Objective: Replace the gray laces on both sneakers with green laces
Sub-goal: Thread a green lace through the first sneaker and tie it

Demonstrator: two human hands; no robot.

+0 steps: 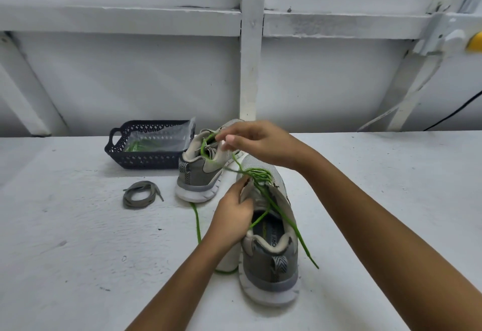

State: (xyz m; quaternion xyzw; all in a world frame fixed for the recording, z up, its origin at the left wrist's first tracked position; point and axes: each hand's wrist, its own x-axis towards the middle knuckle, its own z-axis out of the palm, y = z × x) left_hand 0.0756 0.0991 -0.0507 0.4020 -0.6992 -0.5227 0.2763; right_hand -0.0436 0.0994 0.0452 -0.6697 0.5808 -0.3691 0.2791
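While the right hand [258, 143] pinches the green lace [257, 173] between thumb and fingertips above the shoes, the left hand [232, 210] curls its fingers on the eyelet edge of the near sneaker [271, 260]. The far sneaker [199, 174] stands just behind it. A loose gray lace [142, 194] lies coiled to the left, near a dark basket [117, 145].

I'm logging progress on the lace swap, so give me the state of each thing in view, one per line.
Near sneaker: upright, partly laced green, untied.
Far sneaker: threaded green, ends loose.
Gray laces: off, coiled on table.
Basket: holds bag of green laces.
Left hand: grips near sneaker's eyelet flap.
Right hand: pinches green lace, raised.
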